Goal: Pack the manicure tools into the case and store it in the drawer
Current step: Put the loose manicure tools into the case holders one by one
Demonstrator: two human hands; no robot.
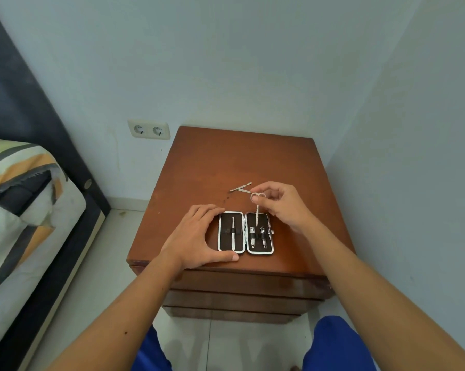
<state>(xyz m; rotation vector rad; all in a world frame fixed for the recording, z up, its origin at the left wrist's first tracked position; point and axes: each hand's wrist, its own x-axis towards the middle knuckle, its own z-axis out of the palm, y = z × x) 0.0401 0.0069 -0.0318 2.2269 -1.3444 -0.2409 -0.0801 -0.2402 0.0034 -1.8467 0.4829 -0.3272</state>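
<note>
A small black manicure case (245, 232) with a white rim lies open flat on the brown nightstand (226, 162). Its left half holds one slim tool (233, 232) under a strap; its right half holds two nail clippers (258, 236). My left hand (196, 235) rests on the stand, thumb and fingers braced around the case's left side. My right hand (279, 203) pinches small silver scissors (258, 207) by the handles, tip pointing down into the case's right half. Two loose silver tools (240, 187) lie crossed on the stand just behind the case.
The nightstand has three closed drawer fronts (242, 293) below its top. A bed (25, 210) with striped bedding stands at the left, with a dark headboard. A double wall socket (148, 129) sits behind. Walls close in at the back and right.
</note>
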